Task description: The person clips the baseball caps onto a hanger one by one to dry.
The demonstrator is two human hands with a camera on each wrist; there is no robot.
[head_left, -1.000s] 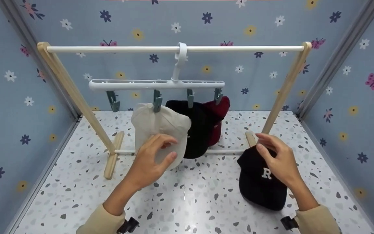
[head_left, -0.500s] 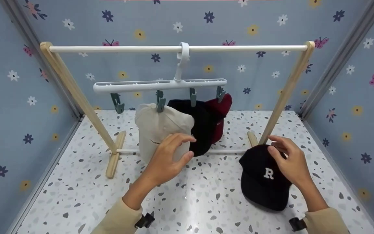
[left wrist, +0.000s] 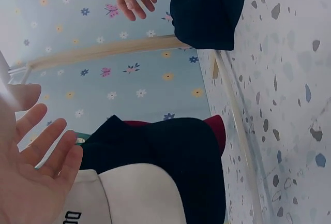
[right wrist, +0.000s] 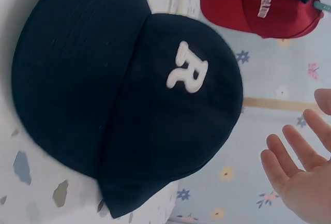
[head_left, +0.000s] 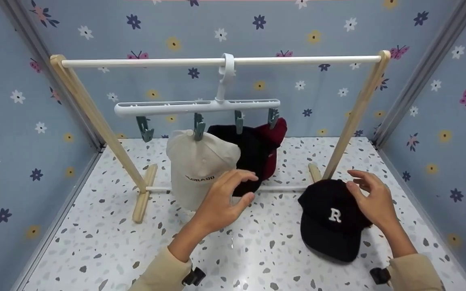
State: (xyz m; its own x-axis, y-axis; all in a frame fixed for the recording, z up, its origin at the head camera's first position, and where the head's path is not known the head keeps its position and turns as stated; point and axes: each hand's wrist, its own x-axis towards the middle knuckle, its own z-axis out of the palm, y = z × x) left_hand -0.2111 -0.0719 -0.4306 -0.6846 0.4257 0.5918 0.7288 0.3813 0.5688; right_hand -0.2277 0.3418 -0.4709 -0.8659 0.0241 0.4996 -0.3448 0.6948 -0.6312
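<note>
My left hand (head_left: 227, 200) hovers before the hanging white cap (head_left: 200, 165), its fingers loosely bent and holding nothing. In the left wrist view, that hand's fingers (left wrist: 54, 144) are spread beside the white cap. A black cap (head_left: 253, 153) and a dark red cap (head_left: 279, 129) hang behind it. On the surface at right lies a black cap with a white R (head_left: 326, 226), brim toward me. My right hand (head_left: 376, 200) is just right of its crown; the right wrist view shows the fingers (right wrist: 289, 157) relaxed and apart from the cap.
A wooden rack with a white rod (head_left: 148, 63) carries a white clip hanger (head_left: 164, 108). Its leftmost green clip (head_left: 145, 129) holds nothing; the other clips grip the caps. Flowered walls (head_left: 14, 161) enclose the speckled surface (head_left: 107, 250).
My left hand has moved right across the white cap, uncovering its lettering. My right hand has shifted right, off the front of the R cap's crown. The R cap has stayed in place.
</note>
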